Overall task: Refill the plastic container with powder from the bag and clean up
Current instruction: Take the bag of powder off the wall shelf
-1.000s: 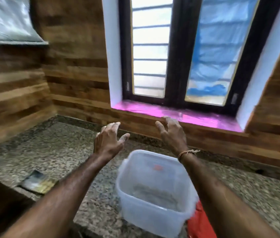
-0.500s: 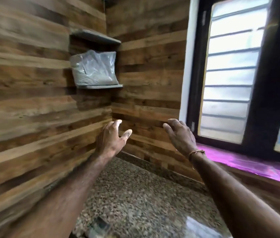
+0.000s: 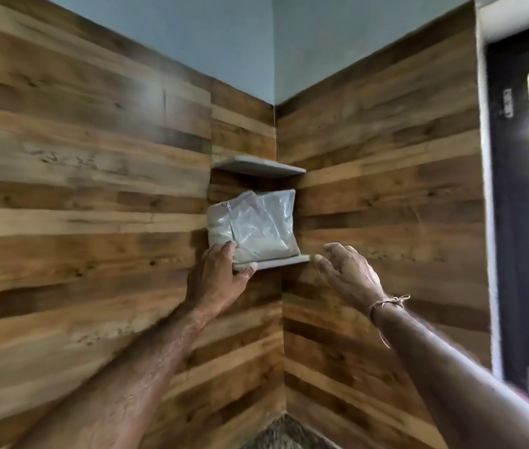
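Observation:
A clear plastic bag of pale powder stands on the lower grey corner shelf where the two wood-panelled walls meet. My left hand is raised to the bag's lower left corner. Its fingertips touch the bag and its thumb lies along the shelf's front edge. My right hand hovers just right of the shelf with fingers spread, apart from the bag and holding nothing. The plastic container is out of view.
A second grey shelf sits just above the bag, leaving little headroom. A dark-framed window is at the right. A sliver of the granite counter shows at the bottom.
My view swung up and left, from the container on the counter to the corner shelves. Both hands rose toward the bag, and the left hand reached its lower corner.

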